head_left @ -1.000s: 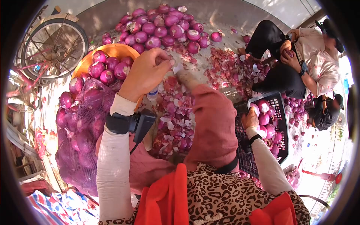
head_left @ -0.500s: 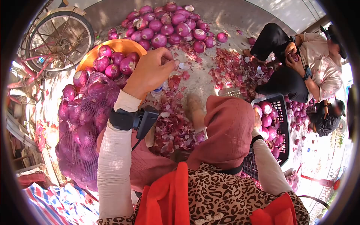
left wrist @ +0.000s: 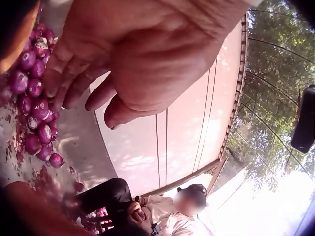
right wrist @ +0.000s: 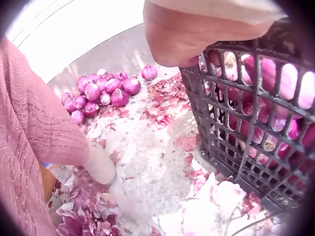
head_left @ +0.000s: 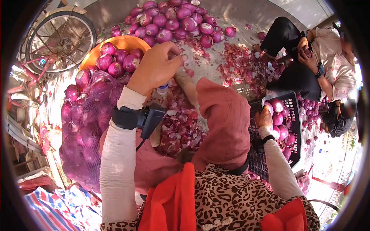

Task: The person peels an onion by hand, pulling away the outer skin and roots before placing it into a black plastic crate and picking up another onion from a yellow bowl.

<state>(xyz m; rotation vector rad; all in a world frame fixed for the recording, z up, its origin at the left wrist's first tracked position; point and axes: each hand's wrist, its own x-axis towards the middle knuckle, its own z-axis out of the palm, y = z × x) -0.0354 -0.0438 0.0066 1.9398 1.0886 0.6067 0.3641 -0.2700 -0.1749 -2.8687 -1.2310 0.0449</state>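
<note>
My left hand (head_left: pixel 158 68) is raised beside the orange tub (head_left: pixel 86 57), over the floor, its fingers loosely bent with nothing between them. The left wrist view shows the same empty hand (left wrist: pixel 133 54) from the palm side. At the black crate (head_left: pixel 295 131), my right hand (head_left: pixel 264 118) grips the rim nearest my knee, against a red onion (head_left: pixel 268 108). Seen from the right wrist, that hand (right wrist: pixel 202 34) lies over the top corner of the crate (right wrist: pixel 253 115); most of its fingers are hidden. Onions (head_left: pixel 278 119) fill the crate's inside.
A full net bag (head_left: pixel 86 131) leans by the tub. Onions (head_left: pixel 172 24) are heaped against the wall, with loose skins (head_left: pixel 181 131) around my feet. Another person (head_left: pixel 325 57) sits at the right holding an onion. A bicycle wheel (head_left: pixel 59 42) stands at the left.
My raised knee and foot swung right, then back left. The crate and my right hand sit slightly further right in view than a second ago. My left hand stays raised and empty.
</note>
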